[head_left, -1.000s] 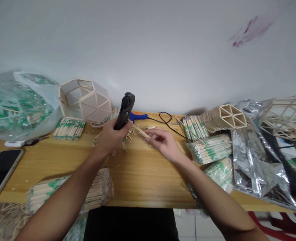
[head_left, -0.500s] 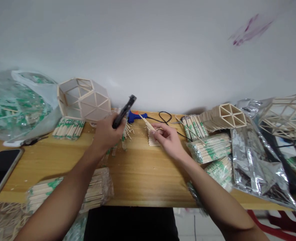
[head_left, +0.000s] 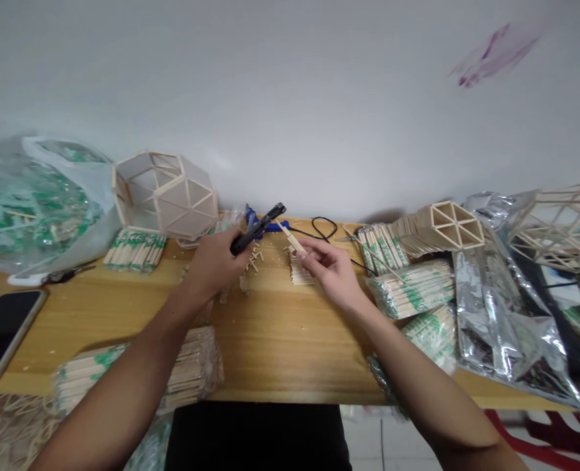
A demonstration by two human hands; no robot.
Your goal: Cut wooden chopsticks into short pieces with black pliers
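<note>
My left hand (head_left: 224,258) is closed round a long black hand tool (head_left: 258,229); its exact kind is unclear. The tool slants up to the right, its far end close to the tips of some thin wooden sticks (head_left: 294,241). Those sticks are pinched between the thumb and fingers of my right hand (head_left: 330,267), pointing up and left. Beneath that hand lies a row of short sticks (head_left: 300,271), partly hidden. Small cut stick pieces (head_left: 254,260) are scattered beside my left hand. Behind the black tool rests a blue glue gun (head_left: 273,227), partly covered.
Wrapped stick bundles lie at left (head_left: 135,248), front left (head_left: 196,366) and right (head_left: 412,288). Wooden lattice frames stand at left (head_left: 186,196) and far right (head_left: 560,222). Hexagonal stick frames (head_left: 452,226) are stacked at right. A phone (head_left: 8,333) lies at the left edge.
The black tool has tipped down and to the right, bringing its far end nearer the stick tips. My right hand has hardly moved and still pinches the sticks.
</note>
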